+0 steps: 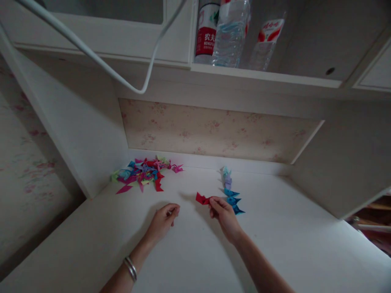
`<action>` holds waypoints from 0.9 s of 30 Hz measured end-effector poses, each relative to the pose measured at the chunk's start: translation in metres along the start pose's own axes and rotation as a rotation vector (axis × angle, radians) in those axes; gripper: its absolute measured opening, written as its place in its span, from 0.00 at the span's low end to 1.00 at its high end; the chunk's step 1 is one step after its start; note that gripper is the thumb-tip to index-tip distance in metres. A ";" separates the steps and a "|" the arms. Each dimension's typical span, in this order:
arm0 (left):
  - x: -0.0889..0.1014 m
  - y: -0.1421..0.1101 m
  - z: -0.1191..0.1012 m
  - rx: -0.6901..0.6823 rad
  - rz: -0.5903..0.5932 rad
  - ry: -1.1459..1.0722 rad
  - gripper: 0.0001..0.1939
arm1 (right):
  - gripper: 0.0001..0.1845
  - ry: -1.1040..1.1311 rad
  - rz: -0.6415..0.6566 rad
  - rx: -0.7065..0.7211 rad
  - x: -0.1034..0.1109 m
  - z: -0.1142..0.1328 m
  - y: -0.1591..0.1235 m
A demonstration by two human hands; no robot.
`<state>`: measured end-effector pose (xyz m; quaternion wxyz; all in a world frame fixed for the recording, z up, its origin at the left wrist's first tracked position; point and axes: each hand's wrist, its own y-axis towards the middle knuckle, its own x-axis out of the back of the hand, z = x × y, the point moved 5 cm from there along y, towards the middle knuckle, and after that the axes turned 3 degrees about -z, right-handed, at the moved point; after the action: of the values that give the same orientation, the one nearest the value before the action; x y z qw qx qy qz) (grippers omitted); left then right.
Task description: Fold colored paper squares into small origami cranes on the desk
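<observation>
A red folded paper piece, apparently an origami crane, is pinched between the thumb and fingers of my right hand, held above the white desk. My left hand, a silver bangle on its wrist, hovers to the left with its fingers curled in and nothing visible in them. Just beyond my right hand runs a row of folded paper cranes, blue at the near end, then lilac and pale turquoise. At the back left lies a heap of mixed-colour paper cranes, past my left hand.
The white desk sits inside a cabinet with side panels and a floral back wall. Overhead, a shelf holds plastic bottles. A white cable hangs down at the upper left.
</observation>
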<state>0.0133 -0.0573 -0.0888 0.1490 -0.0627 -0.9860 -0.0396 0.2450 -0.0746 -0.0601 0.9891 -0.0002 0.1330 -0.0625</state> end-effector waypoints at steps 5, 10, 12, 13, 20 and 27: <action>-0.005 0.001 0.003 -0.030 0.050 0.043 0.21 | 0.16 -0.139 -0.163 0.051 0.088 0.042 0.013; -0.005 -0.001 -0.001 -0.034 0.054 0.082 0.21 | 0.20 -0.359 -0.315 0.085 0.162 0.062 0.027; -0.004 -0.002 -0.001 -0.027 0.048 0.087 0.20 | 0.21 -0.427 -0.365 0.085 0.182 0.064 0.031; -0.004 -0.002 -0.001 -0.022 0.043 0.087 0.20 | 0.22 -0.457 -0.382 0.083 0.190 0.063 0.033; -0.005 0.001 0.002 -0.020 0.035 0.106 0.20 | 0.25 -0.605 -0.400 0.065 0.218 0.044 0.046; -0.005 0.000 0.001 -0.013 0.047 0.137 0.19 | 0.25 -0.735 -0.442 0.050 0.229 0.032 0.053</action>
<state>0.0182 -0.0577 -0.0914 0.2166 -0.0837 -0.9715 -0.0466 0.4785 -0.0508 -0.0904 0.9333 -0.0272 -0.2329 -0.2721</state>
